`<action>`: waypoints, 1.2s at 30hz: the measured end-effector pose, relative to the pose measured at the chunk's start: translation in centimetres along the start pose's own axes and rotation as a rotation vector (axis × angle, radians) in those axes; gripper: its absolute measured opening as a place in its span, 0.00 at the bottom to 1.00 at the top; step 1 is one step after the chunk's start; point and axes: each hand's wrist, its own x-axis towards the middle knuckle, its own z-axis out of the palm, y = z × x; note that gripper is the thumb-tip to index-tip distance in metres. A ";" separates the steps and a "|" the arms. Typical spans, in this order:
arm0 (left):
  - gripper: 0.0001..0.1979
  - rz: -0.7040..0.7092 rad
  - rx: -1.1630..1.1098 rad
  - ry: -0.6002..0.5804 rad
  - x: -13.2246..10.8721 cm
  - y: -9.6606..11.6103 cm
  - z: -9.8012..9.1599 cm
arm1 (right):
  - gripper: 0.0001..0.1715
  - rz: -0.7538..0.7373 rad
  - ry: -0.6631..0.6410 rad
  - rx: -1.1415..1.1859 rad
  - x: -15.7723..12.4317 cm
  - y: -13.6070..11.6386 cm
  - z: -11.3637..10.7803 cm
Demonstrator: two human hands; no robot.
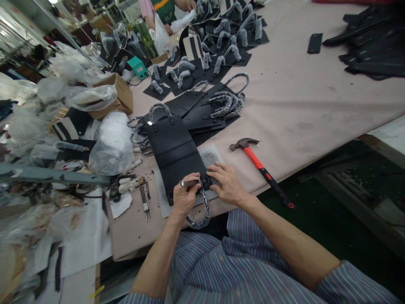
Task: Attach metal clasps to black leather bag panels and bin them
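A black leather bag panel lies flat on the table in front of me, one wrapped handle at its far end and another wrapped handle hanging over the near table edge. My left hand is closed on a thin metal tool at the panel's near edge, next to the handle fitting. My right hand lies with fingers spread, pressing the panel's near right corner against a grey pad underneath.
A red-handled hammer lies to the right, its grip past the table edge. Small hand tools lie at the left. More black panels with wrapped handles cover the far table. Plastic-wrapped bundles and a cardboard box crowd the left. Another person works at the far end.
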 end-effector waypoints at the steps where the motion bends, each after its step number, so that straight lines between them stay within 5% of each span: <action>1: 0.05 0.000 0.009 0.001 0.0 0.0 0.0 | 0.27 0.001 -0.001 0.000 0.0 0.0 0.0; 14: 0.04 0.106 0.139 0.003 0.1 0.3 0.5 | 0.27 0.002 -0.003 0.000 0.0 -0.1 -0.1; 25: 0.05 0.059 0.188 0.056 -1.4 0.3 0.2 | 0.27 -0.006 0.006 0.003 0.0 0.0 -0.2; 36: 0.06 0.089 0.183 -0.024 -0.3 0.4 0.3 | 0.28 0.007 -0.018 0.008 0.0 -0.2 -0.3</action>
